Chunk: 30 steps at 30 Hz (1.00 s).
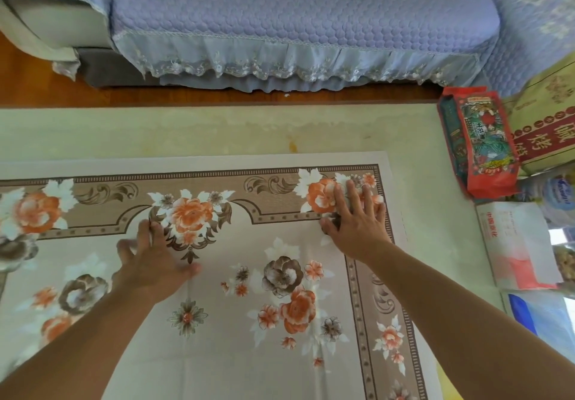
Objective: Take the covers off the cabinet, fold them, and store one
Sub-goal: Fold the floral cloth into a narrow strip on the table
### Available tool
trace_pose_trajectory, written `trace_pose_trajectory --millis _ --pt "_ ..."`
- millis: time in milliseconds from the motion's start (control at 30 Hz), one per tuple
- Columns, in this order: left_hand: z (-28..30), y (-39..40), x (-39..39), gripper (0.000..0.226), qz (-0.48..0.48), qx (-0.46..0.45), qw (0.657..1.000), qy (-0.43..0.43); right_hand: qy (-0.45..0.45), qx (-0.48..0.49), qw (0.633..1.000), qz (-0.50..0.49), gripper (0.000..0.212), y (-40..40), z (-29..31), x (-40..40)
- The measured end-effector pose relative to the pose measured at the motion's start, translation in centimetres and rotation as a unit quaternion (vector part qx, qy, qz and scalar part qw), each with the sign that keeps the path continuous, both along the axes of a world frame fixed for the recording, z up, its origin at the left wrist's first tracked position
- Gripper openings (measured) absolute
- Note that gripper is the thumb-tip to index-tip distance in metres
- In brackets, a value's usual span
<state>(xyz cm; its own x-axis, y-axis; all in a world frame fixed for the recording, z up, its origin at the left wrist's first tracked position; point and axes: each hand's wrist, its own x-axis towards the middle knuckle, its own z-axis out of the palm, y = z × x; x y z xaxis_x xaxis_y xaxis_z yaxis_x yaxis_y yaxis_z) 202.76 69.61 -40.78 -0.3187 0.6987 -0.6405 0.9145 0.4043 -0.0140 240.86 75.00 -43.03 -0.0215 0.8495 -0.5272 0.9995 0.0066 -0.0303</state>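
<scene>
two flat hands on the flower cloth

one big thin cloth cover with orange, brown and white flowers and a brown border (249,275) lies spread out on the pale yellow-green tabletop (217,132). its far right corner sits near the right side of the tabletop, and the cloth runs off the picture to the left and near side.

the left hand (155,259) lies on the cloth near the middle flower bunch. it is a bit blurry, but its fingers look spread and it grasps nothing. the right hand (357,213) lies flat on the far right corner, fingers straight and spread, pressing down and grasping nothing.

this looks like smoothing the cover flat so it can be folded. to do it well, push the bumps out toward the edges with flat palms, keep the corner square, and then bring edge to edge so the fold is straight. a slippery thin cloth may slide, so one hand should hold it down while the other moves.

counting: one cover can be seen, two hands, one red and green printed packet (479,150) at the right, one yellowish cardboard box with red writing (547,119) behind it, one white and red envelope (519,244), and one sofa with a purple quilted cover (295,16) at the far side. no second cover shows.
</scene>
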Motion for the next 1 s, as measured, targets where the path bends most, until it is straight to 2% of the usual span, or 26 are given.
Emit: trace_pose_trajectory --millis 200,300,367,433,567,800,1000 --pt "0.2 0.0 0.1 0.132 0.007 0.007 1.0 -0.019 -0.008 -0.028 0.999 -0.015 0.079 0.5 1.5 -0.7" --pt "0.9 0.2 0.3 0.13 -0.009 0.013 1.0 -0.017 0.023 0.065 0.996 -0.051 0.066 2.2 3.5 -4.3" --pt "1.5 0.4 0.1 0.12 -0.022 0.012 1.0 -0.012 0.091 0.116 0.989 0.006 0.055 4.2 4.5 -8.5" --pt "2.3 0.9 -0.8 0.1 -0.034 0.02 0.999 -0.02 0.13 0.106 0.982 0.089 0.047 6.7 4.9 -12.9" --pt "3.4 1.9 -3.7 0.065 -0.143 0.025 0.989 -0.032 0.094 0.109 0.976 0.162 0.047 11.4 4.0 -17.8" --pt "2.0 1.0 -7.3 0.057 -0.237 0.082 0.967 -0.038 0.077 0.094 0.979 0.166 0.061 14.0 2.6 -19.1" --pt "1.1 1.0 -8.2 0.051 -0.254 0.091 0.961 -0.058 0.014 0.041 0.987 0.158 0.039 14.3 3.5 -20.6"
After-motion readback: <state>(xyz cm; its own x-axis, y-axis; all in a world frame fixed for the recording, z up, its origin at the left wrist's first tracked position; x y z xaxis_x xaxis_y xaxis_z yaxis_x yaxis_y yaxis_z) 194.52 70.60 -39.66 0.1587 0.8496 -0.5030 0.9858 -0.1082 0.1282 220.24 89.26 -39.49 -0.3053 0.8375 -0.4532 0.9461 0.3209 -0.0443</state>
